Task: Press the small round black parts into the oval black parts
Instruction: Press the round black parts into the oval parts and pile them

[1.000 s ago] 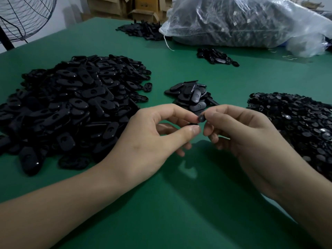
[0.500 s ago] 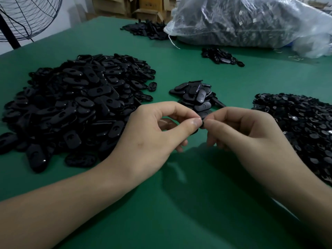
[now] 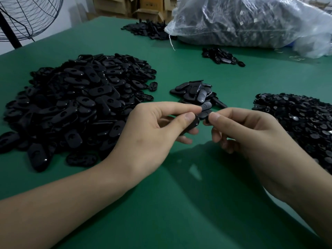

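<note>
Black oval part [image 3: 192, 124], left hand [image 3: 152, 135] — round part [image 3: 207, 120], right hand [image 3: 251, 136].

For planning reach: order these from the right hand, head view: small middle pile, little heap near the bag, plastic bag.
1. small middle pile, just beyond the right hand.
2. little heap, farther back, centre-right.
3. plastic bag, at the far edge.

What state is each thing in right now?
Left hand, pinches oval part.
Right hand, pinches round part.
Round part, beside oval part, not pressed in.
Oval pile, loose heap at left.
Round pile, loose heap at right.
Small pile, heaped behind the hands.
Bag, full, lying on its side.
</note>
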Demonstrator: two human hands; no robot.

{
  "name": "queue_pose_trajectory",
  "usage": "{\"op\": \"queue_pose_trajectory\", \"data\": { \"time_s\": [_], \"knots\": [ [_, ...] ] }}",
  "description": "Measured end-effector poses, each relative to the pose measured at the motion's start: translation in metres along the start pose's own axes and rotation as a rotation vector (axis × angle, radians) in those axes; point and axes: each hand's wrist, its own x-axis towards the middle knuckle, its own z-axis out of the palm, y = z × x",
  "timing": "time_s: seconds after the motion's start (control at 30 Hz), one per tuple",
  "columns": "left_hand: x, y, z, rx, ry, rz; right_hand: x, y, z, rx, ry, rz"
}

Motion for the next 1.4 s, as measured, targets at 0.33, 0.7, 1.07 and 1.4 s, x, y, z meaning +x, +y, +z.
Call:
{"op": "queue_pose_trajectory", "data": {
  "time_s": [0.33, 0.7, 1.07, 1.4],
  "knots": [
    [0.001, 0.006, 0.002, -0.107, -0.053, -0.144, 0.002, 0.002, -0.001, 0.071, 0.03, 0.008],
    [0.002, 0.01, 0.0, -0.336, 0.024, -0.166, 0.0, -0.002, -0.002, 0.152, 0.034, 0.047],
    [-0.001, 0.014, 0.003, -0.423, -0.018, -0.222, -0.002, -0.003, 0.002, 0.22, 0.053, -0.012],
    [-0.003, 0.019, 0.006, -0.481, -0.03, -0.214, -0.002, -0.001, 0.0, 0.108, 0.131, -0.216]
  ]
}}
